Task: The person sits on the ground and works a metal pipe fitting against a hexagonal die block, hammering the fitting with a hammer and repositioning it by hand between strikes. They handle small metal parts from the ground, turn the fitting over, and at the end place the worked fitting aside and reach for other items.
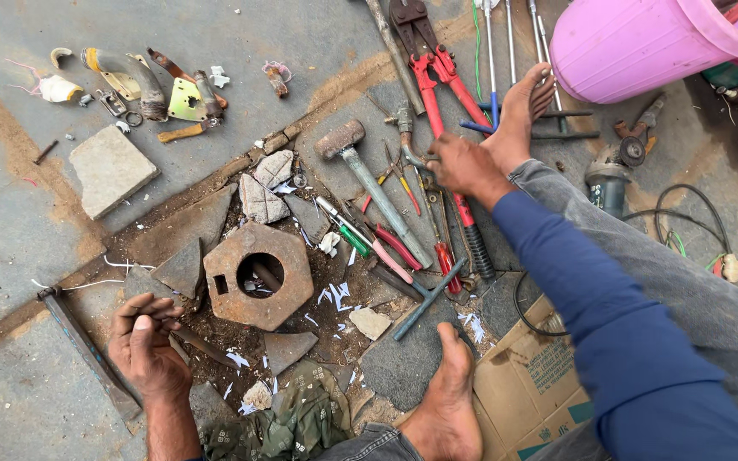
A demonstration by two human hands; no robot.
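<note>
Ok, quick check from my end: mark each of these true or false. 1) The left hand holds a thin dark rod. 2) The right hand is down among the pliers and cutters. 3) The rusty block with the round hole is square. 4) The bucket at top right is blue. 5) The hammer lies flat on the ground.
1) True: the left hand grips a thin dark rod.
2) True: the right hand reaches into the tools beside the red bolt cutters.
3) False: the rusty block has angled, roughly hexagonal sides.
4) False: the bucket is pink.
5) True: the hammer lies flat.
</note>
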